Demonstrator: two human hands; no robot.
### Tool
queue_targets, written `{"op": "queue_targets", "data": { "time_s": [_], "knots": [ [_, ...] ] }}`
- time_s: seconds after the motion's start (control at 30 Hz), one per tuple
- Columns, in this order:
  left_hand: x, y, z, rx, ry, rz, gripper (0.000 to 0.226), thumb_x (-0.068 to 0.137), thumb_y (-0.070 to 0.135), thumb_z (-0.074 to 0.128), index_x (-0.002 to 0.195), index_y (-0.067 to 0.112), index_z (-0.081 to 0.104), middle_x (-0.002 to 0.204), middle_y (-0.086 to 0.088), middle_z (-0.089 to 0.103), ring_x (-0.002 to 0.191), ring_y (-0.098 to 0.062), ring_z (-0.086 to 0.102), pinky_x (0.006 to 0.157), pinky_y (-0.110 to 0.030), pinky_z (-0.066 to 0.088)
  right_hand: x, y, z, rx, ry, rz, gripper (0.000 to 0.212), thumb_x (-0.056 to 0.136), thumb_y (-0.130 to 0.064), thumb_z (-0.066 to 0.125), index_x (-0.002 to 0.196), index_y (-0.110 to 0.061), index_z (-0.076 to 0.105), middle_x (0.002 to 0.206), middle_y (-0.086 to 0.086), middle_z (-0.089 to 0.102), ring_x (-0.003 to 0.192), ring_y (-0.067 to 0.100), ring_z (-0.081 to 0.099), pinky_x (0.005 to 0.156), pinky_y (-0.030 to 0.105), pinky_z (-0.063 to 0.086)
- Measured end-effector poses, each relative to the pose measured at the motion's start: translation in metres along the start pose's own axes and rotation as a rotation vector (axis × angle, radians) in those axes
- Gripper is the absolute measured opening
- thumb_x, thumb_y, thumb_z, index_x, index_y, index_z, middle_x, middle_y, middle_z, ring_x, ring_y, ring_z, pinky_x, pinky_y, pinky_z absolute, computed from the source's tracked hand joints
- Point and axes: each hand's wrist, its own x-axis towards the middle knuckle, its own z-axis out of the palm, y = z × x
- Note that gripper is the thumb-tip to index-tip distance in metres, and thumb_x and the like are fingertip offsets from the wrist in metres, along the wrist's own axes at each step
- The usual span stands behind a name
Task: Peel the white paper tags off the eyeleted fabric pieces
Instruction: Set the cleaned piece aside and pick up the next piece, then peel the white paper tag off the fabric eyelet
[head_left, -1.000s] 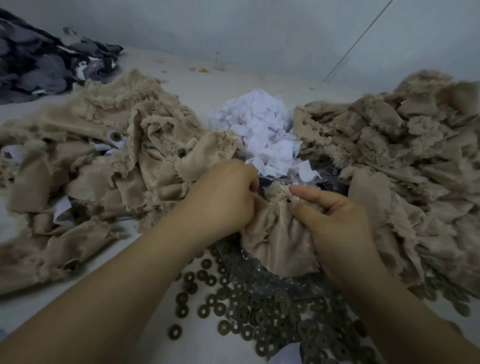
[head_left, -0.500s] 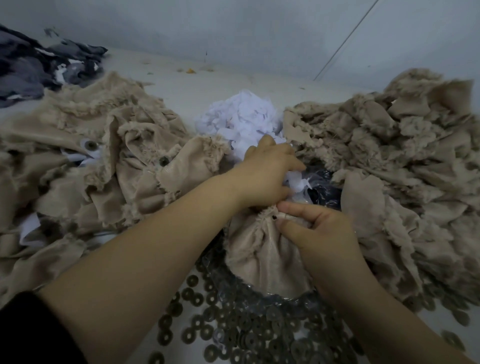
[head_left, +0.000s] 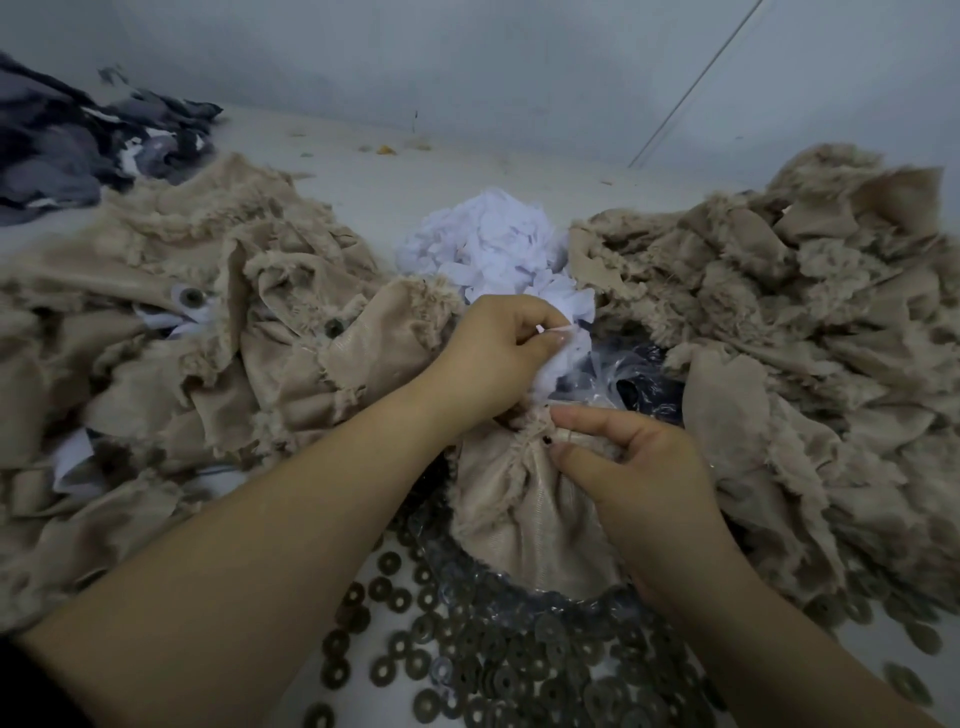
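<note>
We see beige fabric heaps left and right of our fingers, a paper pile just beyond them, washers below. Our right hand pinches the fabric piece at its eyelet. Our left hand pinches a white tag just above that piece.

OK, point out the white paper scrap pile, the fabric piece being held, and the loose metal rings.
white paper scrap pile (head_left: 485, 244): head view, middle of the heap.
held fabric piece (head_left: 524, 509): head view, smooth face below the right hand (head_left: 636, 467).
loose metal rings (head_left: 400, 597): head view, one ring on the table.
</note>
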Motion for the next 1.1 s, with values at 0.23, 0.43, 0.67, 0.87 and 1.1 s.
{"op": "queue_targets", "data": {
  "time_s": [0.23,0.43,0.67,0.87,1.1],
  "knots": [
    [-0.004,-0.001,0.001,-0.097,-0.044,0.006,0.024,0.094,0.022,0.066,0.081,0.04,0.073,0.097,-0.037,0.064,0.08,-0.019,0.054,0.087,-0.055,0.051,0.0,0.0,-0.001,-0.021,0.027,-0.015,0.026,0.086,-0.003,0.075,0.089,-0.028,0.077,0.079,-0.025,0.074,0.073,-0.013,0.067,0.06,0.004,0.049],
    [0.011,0.001,-0.014,-0.059,0.158,0.016,0.023,0.094,0.003,0.061,0.11,0.014,0.072,0.097,0.013,0.069,0.08,0.007,0.065,0.075,-0.015,0.051,0.002,0.005,-0.001,-0.012,0.033,0.019,0.023,0.085,-0.005,0.076,0.085,-0.028,0.076,0.073,-0.023,0.074,0.089,0.001,0.065,0.057,0.009,0.053],
    [-0.002,0.003,-0.013,-0.05,-0.099,-0.033,0.024,0.078,0.003,0.079,0.088,0.021,0.066,0.075,-0.02,0.069,0.061,-0.021,0.064,0.056,-0.029,0.051,0.002,0.0,-0.001,0.024,0.038,0.02,0.044,0.083,-0.002,0.077,0.108,-0.035,0.064,0.088,0.007,0.077,0.085,0.039,0.072,0.076,0.059,0.06],
    [-0.01,0.005,-0.017,0.058,-0.271,0.06,0.042,0.079,-0.001,0.077,0.102,0.032,0.064,0.098,0.0,0.074,0.092,-0.008,0.07,0.082,-0.024,0.057,-0.002,-0.001,-0.003,-0.084,-0.042,-0.125,0.068,0.087,0.001,0.072,0.126,-0.054,0.059,0.091,-0.011,0.074,0.05,0.026,0.051,0.05,0.03,0.052],
    [-0.01,0.011,-0.023,0.198,-0.354,0.13,0.058,0.077,-0.016,0.06,0.122,0.02,0.062,0.097,0.011,0.073,0.091,-0.003,0.066,0.079,-0.022,0.052,-0.002,-0.001,0.001,-0.121,0.051,-0.097,0.04,0.083,-0.007,0.078,0.092,-0.045,0.072,0.091,0.006,0.074,0.096,0.046,0.059,0.078,0.054,0.051]
  ]
}}
